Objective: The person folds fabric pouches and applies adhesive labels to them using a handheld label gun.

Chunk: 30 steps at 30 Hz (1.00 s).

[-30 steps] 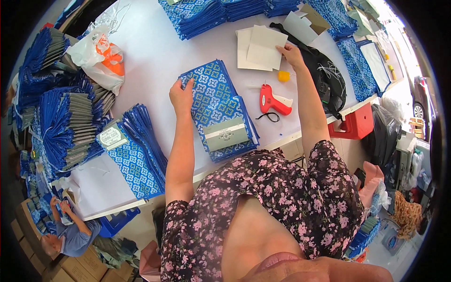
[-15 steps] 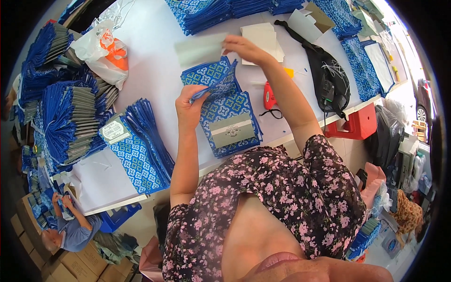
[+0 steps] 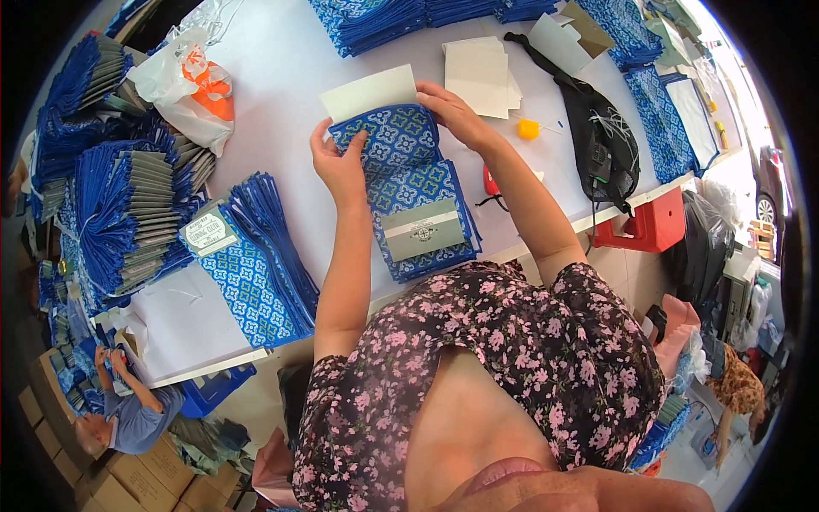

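Observation:
A blue patterned folded cloth pouch (image 3: 394,141) lies on the table before me, its upper part lifted. From its top edge sticks out a pale rectangular card (image 3: 371,90). My left hand (image 3: 343,164) grips the pouch's left edge, thumb on top and fingers at its side. My right hand (image 3: 455,115) is closed at the right corner, where card and pouch meet; its fingertips are partly hidden. Below, nearer me, a matching folded cloth piece (image 3: 414,192) bears a grey-green paper band (image 3: 422,230).
Spare pale cards (image 3: 478,81), a yellow object (image 3: 528,129) and a red tool (image 3: 490,181) lie to the right, with a black bag (image 3: 606,145) beyond. Blue cloth stacks (image 3: 264,256) stand left, near a plastic bag (image 3: 183,90). A co-worker (image 3: 141,414) sits lower left.
My right hand has brought the card down to the pouch's top edge. My left hand has shifted up along the left edge, and the pouch's raised flap now lies flatter.

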### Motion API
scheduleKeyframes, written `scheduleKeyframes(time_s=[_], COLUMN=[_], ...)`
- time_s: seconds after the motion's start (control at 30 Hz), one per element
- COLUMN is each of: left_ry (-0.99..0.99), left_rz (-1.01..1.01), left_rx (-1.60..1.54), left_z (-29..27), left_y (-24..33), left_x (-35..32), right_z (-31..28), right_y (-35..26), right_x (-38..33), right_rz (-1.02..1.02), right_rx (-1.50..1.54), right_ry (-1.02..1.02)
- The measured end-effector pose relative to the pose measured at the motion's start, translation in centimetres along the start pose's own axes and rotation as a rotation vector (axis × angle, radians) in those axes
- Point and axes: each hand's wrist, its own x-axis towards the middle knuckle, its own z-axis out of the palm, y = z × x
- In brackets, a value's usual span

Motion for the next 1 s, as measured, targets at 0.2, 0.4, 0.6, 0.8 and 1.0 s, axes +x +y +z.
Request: scheduleKeyframes(time_s=[0.2,0.4,0.6,0.8,1.0], left_ry=[0.023,0.105,0.165,-0.004,0.031], left_rz=[-0.083,-0.088,-0.011,0.048,-0.018], left_rx=[0.051,-0.018,0.099,-0.121,0.013], left_z=[0.1,0.3,-1.1,-3.1,-4.0], left_y=[-0.4,-0.5,-0.6,-0.3,0.3], left_x=[0.5,0.0,-0.5,-0.4,0.5], right_z=[0.9,2.7,3.4,4.7,4.8], right_y=[2.5,2.1,3.5,3.5,3.4], right_x=[-0.4,-0.6,0.3,0.2,0.1], right_rz=[-0.247,-0.192,-0.192,-0.229,-0.204], right_rx=[-0.077,-0.058,0.183,0.302,0.334], right_ry=[0.319,0.397,0.411,0.427,0.413])
